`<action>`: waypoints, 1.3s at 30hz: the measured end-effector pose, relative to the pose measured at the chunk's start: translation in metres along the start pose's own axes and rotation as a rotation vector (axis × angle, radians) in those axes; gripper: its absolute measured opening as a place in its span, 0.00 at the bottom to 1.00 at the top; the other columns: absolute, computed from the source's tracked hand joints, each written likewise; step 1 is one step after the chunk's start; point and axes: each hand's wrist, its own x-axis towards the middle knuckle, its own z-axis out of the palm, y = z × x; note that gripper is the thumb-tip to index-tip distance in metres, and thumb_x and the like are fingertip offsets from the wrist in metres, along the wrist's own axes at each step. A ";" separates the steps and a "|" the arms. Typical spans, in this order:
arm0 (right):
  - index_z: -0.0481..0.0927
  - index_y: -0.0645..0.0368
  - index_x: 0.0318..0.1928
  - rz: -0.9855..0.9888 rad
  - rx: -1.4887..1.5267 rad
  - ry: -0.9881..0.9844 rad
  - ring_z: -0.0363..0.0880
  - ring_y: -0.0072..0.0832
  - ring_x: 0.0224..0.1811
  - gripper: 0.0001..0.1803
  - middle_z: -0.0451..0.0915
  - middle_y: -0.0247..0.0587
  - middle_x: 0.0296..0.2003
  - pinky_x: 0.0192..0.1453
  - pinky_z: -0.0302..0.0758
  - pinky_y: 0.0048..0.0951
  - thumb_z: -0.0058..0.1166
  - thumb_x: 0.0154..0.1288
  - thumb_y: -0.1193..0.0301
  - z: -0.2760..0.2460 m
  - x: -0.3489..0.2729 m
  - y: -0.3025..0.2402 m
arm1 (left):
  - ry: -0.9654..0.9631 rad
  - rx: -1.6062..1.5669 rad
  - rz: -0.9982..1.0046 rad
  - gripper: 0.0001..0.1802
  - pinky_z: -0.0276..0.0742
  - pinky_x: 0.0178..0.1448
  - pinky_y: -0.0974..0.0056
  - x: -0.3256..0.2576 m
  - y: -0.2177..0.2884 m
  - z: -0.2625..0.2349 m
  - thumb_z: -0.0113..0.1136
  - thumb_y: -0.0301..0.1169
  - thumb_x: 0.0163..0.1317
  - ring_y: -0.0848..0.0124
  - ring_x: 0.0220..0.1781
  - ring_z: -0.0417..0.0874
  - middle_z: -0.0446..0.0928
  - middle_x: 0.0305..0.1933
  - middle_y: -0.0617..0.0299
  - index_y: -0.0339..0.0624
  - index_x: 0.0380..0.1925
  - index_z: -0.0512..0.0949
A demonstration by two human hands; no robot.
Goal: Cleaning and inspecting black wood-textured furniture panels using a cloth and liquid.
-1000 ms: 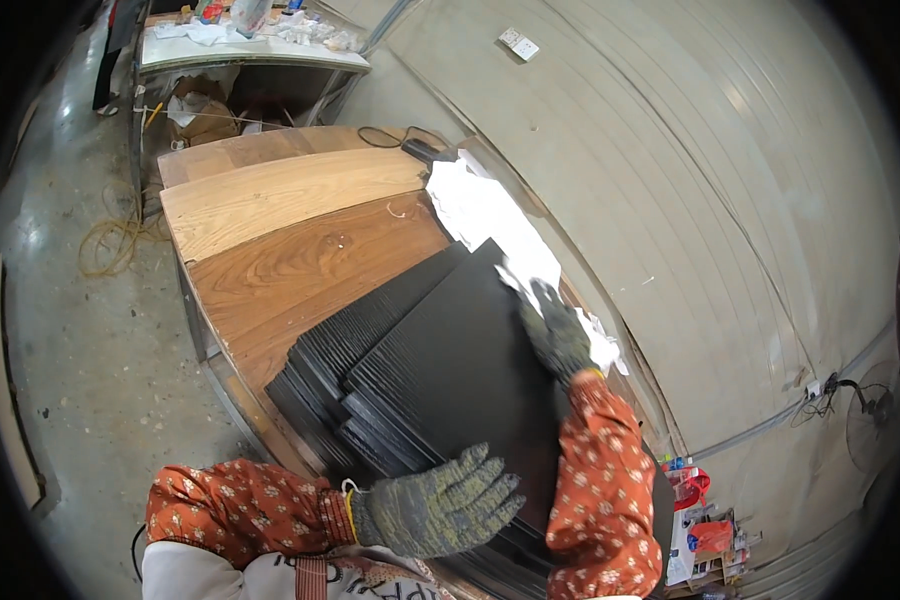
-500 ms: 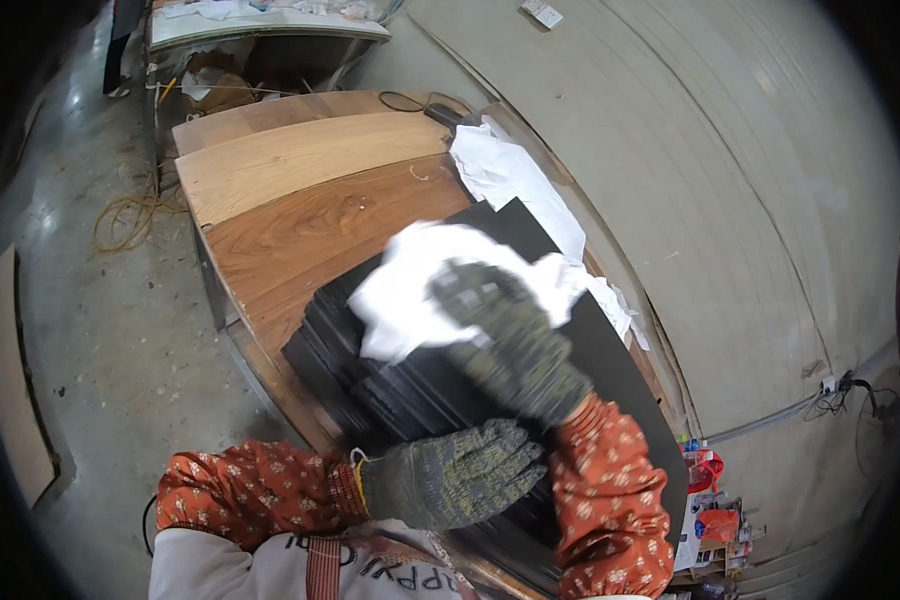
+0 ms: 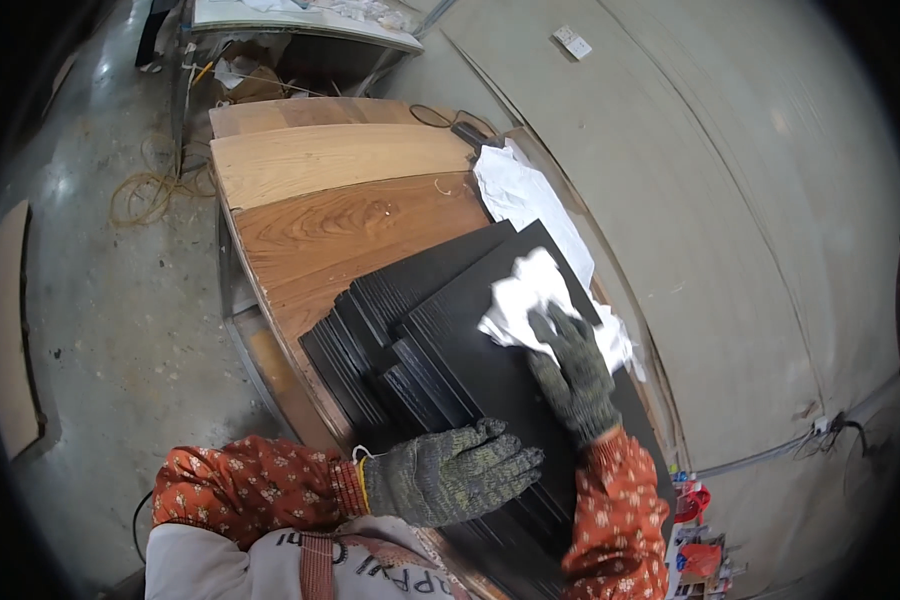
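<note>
I see a white cloth (image 3: 526, 300), soft and crumpled, lying flat on the top black panel (image 3: 490, 370). My right hand (image 3: 573, 372), in a grey knit glove, presses on the cloth's near side. The panel is flat, dark and matte. It tops a fanned stack of black panels (image 3: 370, 340) whose edges step out like stairs toward the left. The stack sits at the near end of the wooden bench (image 3: 310, 240), by its right edge. My gloved left hand (image 3: 450, 475) lies flat on the stack's near edge.

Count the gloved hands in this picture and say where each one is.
2. The left hand rests flat on the near edge of the black sheets; the right hand presses a white cloth on the top sheet. None appear hidden.
</note>
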 end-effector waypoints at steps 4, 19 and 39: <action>0.71 0.53 0.61 -0.016 -0.050 -0.017 0.66 0.48 0.61 0.27 0.68 0.51 0.62 0.66 0.61 0.45 0.51 0.64 0.58 0.006 -0.010 -0.030 | 0.011 0.002 0.001 0.23 0.70 0.64 0.53 0.001 0.004 0.009 0.46 0.38 0.65 0.60 0.61 0.72 0.70 0.62 0.54 0.43 0.57 0.72; 0.74 0.52 0.58 0.696 -0.309 0.092 0.67 0.42 0.63 0.21 0.73 0.47 0.58 0.69 0.58 0.40 0.48 0.68 0.59 0.003 -0.044 0.038 | 0.097 -0.197 -0.334 0.12 0.74 0.41 0.58 0.020 -0.098 -0.083 0.60 0.38 0.56 0.63 0.36 0.78 0.77 0.32 0.56 0.40 0.32 0.77; 0.67 0.48 0.63 0.133 -0.127 -0.127 0.65 0.48 0.61 0.28 0.65 0.46 0.64 0.64 0.64 0.46 0.51 0.64 0.56 0.010 0.049 -0.044 | 0.363 -0.421 -0.565 0.16 0.75 0.48 0.55 0.000 -0.095 -0.048 0.67 0.27 0.48 0.58 0.44 0.79 0.77 0.40 0.50 0.39 0.39 0.78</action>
